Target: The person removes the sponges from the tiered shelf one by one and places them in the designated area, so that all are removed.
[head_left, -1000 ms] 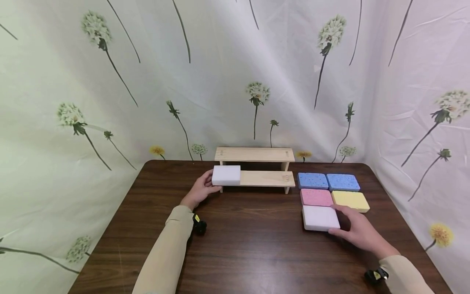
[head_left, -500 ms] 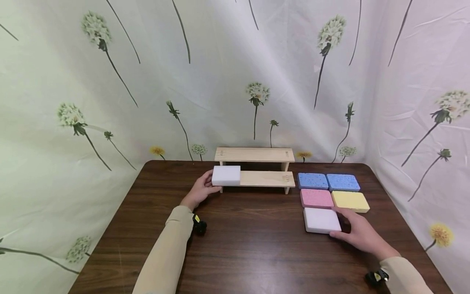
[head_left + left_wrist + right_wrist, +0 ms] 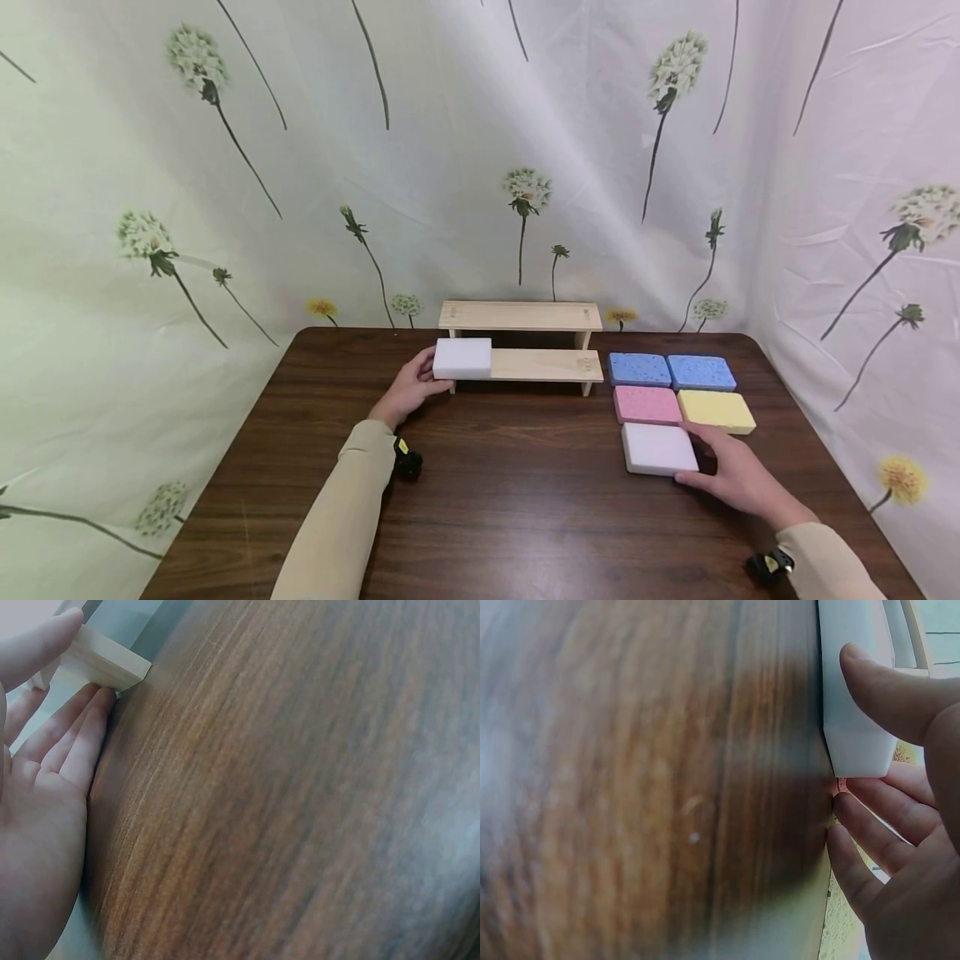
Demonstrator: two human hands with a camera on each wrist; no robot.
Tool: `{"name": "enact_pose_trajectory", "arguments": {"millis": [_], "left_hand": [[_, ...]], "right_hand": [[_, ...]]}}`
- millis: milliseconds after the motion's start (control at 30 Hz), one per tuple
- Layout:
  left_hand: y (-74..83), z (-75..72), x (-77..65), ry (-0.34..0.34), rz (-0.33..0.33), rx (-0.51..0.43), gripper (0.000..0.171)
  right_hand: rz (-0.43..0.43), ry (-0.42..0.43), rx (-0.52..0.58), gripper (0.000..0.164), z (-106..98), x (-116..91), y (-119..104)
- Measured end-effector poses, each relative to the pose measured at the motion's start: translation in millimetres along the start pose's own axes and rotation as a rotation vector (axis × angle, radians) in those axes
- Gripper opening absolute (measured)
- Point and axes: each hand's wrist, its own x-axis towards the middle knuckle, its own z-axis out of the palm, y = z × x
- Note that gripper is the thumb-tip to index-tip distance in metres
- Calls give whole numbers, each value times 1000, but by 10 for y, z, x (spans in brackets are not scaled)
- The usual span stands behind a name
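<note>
On the left end of the lower wooden shelf [image 3: 546,364] lies a white sponge [image 3: 462,358]. My left hand [image 3: 411,388] holds it by its left end, thumb at the front; its fingers reach close to a shelf leg [image 3: 109,664] in the left wrist view. My right hand [image 3: 738,475] grips a second white sponge [image 3: 658,448] on the table, with the thumb [image 3: 877,686] along its near side and the other fingers at its right end and far side. Just behind this sponge are a pink sponge [image 3: 648,404] and a yellow sponge [image 3: 717,411].
Two blue sponges [image 3: 701,372] lie side by side behind the pink and yellow ones. A higher wooden shelf [image 3: 520,315] stands behind the lower one. The dark wood table [image 3: 510,500] ends at a flower-printed curtain [image 3: 450,167]. Both wrists wear small black cameras.
The right hand has drawn its white sponge slightly toward me and to the right, away from the pink sponge. The left hand and its sponge stay where they were.
</note>
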Motion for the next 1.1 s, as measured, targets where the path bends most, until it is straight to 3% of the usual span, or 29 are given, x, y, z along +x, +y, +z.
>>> {"name": "enact_pose_trajectory", "arguments": {"millis": [533,1100], "left_hand": [[39,-5,20,-29,-39,-8,82],[26,12,3,9,-25,-4,82]], "right_hand": [[-6,-7,-1,91,-76,-7,-46],[-74,116,30,87,-199,128,-273]]}}
